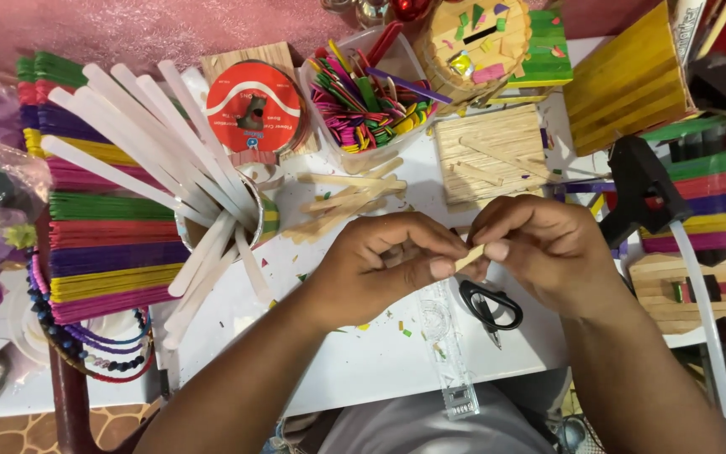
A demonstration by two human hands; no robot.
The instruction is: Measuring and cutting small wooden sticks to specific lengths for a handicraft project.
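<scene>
Looking down at a white table [380, 370] that's packed edge to edge with craft stuff. Biggest thing is the stack of coloured sticks [107, 244] along the left, next to a cup [254, 220] stuffed with white glue sticks fanning out. Along the back there's a yellow stick box [628, 80], a plain stick panel [491, 153], a tub [367, 92] of coloured stick bits and a red tape roll [254, 108]. A black glue gun [644, 189] sits on the right, just beside the right hand [548, 252].

Both hands meet over the middle of the table. The left hand [380, 265] and the right hand each pinch one end of a small plain stick piece [469, 257], thumbs and fingertips clamped on it, held just above the table. My guess is it's being snapped or lined up for size, so what counts here is a steady two-sided pinch.

Room is tight: scissors [491, 304] and a clear ruler [447, 353] lie right under the hands, loose plain sticks [346, 195] just behind. The only bare patch is the near strip by the table's front edge.
</scene>
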